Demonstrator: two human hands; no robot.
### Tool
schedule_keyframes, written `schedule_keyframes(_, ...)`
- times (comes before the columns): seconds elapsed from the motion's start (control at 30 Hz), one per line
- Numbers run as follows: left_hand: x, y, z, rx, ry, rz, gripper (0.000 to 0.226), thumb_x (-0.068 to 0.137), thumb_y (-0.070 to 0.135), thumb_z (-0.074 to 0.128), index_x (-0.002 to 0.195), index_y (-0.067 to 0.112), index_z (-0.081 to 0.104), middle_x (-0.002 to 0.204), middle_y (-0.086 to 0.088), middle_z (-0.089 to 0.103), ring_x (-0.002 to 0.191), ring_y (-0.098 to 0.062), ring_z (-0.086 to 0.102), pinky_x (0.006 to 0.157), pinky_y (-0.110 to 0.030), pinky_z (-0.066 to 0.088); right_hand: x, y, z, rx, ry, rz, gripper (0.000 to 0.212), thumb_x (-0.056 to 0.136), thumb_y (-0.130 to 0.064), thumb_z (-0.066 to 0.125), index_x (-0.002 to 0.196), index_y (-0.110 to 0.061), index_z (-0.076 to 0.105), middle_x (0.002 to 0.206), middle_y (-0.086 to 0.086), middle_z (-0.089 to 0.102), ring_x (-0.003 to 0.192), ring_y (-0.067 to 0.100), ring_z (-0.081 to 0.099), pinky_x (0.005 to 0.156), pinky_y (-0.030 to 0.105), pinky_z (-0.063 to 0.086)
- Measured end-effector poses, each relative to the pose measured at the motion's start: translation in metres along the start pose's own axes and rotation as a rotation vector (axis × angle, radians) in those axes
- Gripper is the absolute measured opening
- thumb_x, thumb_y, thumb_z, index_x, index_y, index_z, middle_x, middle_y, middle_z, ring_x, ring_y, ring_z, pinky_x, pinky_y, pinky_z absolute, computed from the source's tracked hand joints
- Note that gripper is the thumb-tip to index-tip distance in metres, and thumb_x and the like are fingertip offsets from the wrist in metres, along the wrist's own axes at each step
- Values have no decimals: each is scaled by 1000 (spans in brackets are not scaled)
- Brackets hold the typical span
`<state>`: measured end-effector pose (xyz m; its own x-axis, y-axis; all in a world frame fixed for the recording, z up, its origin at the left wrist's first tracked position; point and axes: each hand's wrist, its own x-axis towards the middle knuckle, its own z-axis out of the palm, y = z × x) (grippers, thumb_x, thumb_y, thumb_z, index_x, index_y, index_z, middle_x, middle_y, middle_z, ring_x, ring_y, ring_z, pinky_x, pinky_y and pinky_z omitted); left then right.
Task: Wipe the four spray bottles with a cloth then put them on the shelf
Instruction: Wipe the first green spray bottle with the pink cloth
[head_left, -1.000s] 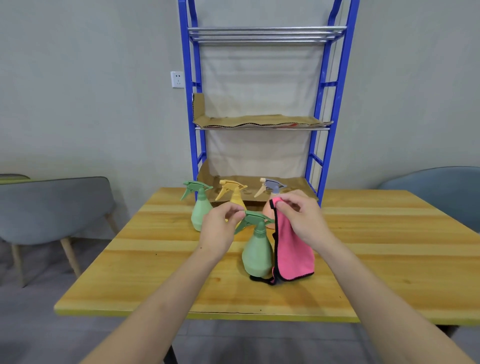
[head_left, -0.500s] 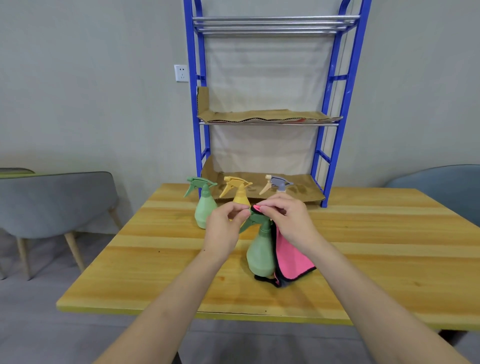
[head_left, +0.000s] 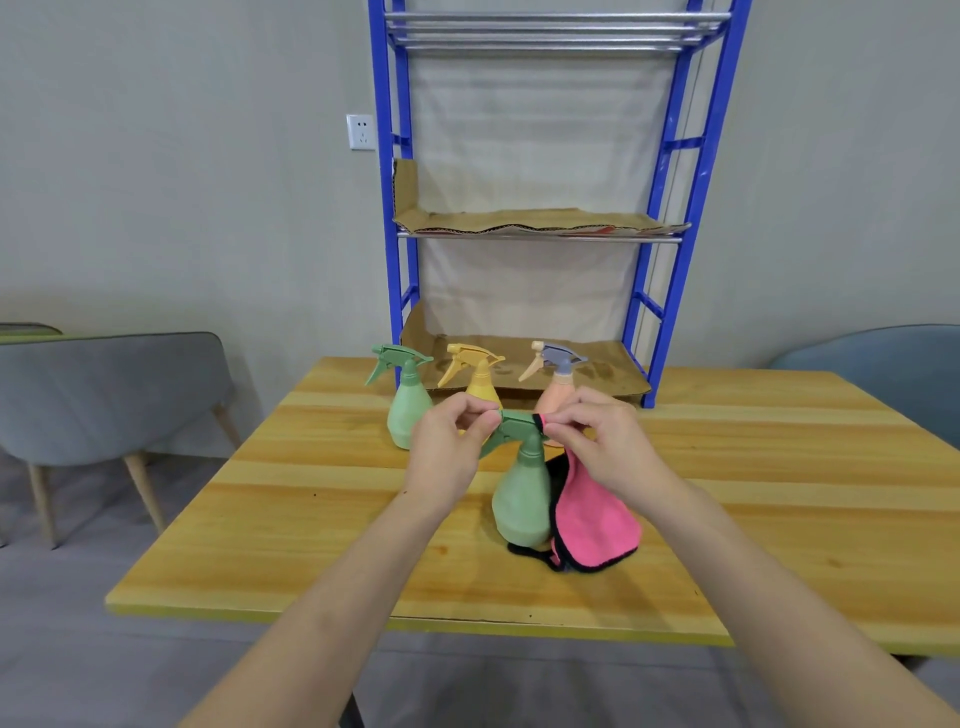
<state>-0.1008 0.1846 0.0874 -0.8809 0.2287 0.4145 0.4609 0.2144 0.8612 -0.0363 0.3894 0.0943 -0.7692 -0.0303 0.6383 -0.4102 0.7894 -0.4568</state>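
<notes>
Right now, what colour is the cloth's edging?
Black, around the pink cloth, clearest in the head view.

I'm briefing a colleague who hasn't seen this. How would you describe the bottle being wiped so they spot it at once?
On the wooden table before the blue rack, three spray bottles stand in a far row. The fourth bottle, green, stands alone nearer the camera. Only it has the left hand and right hand at its trigger head and a pink cloth hanging beside it.

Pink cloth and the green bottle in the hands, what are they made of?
The cloth looks like soft microfibre: fuzzy, matte pink with a black stitched edge, and it hangs limp. The bottle is probably plastic: smooth, matte green, with a moulded trigger head.
</notes>
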Motion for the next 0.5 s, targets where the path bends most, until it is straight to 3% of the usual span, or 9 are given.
schedule_keyframes(0.07,0,0,0,15,-3,10,5,97,20,70,98,22,74,86,11,71,78,6,61,69,-9,46,7,-5,5,-14,-4,-38,7,91,-12,77,95,-12,83,90,-5,66,87,13,64,78,32,54)
schedule_keyframes(0.13,-1,0,0,25,-11,13,5,98,20,70,98,23,74,85,11,71,78,5,61,70,-11,47,12,-14,10,-18,2,-62,8,91,-15,77,96,-14,83,90,-6,65,87,16,63,77,36,54)
schedule_keyframes(0.37,-1,-2,-1,57,-33,55,7,99,20,68,99,24,73,85,13,68,81,4,60,72,-10,46,1,-6,9,3,36,-25,13,94,-16,75,104,-17,83,90,-4,65,88,15,64,77,34,54)
schedule_keyframes(0.5,1,-3,-2,62,-31,60,8,99,21,67,96,27,72,85,15,69,83,1,61,74,-12,46,-10,2,4,-39,51,4,12,93,-10,75,101,-14,82,90,-7,65,86,6,63,76,25,52)
